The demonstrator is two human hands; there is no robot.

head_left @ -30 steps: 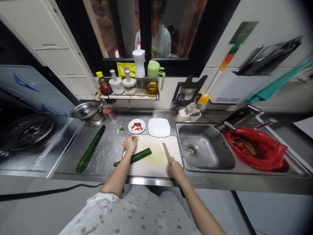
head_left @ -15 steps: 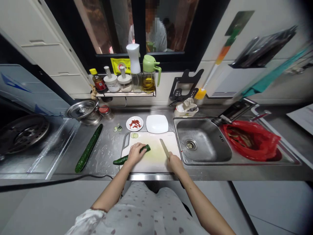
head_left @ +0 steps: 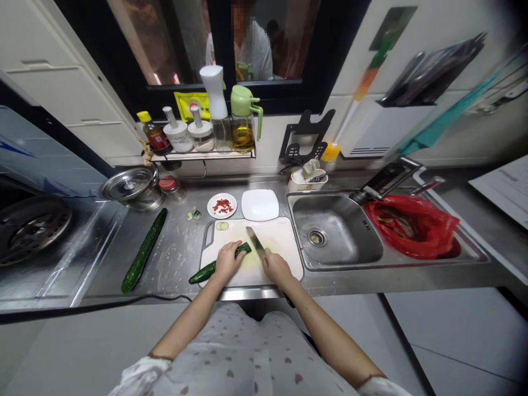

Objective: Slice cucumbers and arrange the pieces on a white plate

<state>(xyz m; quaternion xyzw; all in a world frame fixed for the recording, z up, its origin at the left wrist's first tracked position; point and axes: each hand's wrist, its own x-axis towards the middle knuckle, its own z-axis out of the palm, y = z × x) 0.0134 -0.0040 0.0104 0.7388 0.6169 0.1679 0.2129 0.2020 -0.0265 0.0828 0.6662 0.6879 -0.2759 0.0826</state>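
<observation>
Near edge of steel counter: white cutting board, grey-rimmed, handle slot on left. Right hand closed round the handle of 1 knife; blade angles far and left. Left hand curved over the cut cucumber, fingers gripping it against the board. Cucumber lies slantwise, near-left end over the board's left edge, far-right end just left of the blade; cannot tell whether they touch.

Left of board, well apart: 1 whole cucumber. Right: sink, red bag at its right side.

Board's far-left corner: at least 2 pale slices. Beyond, left to right: small offcuts, round plate with chopped red bits, squarish white plate. Farther left, lidded pot and red-capped jar. Farthest: rack with 5 containers, below window.
</observation>
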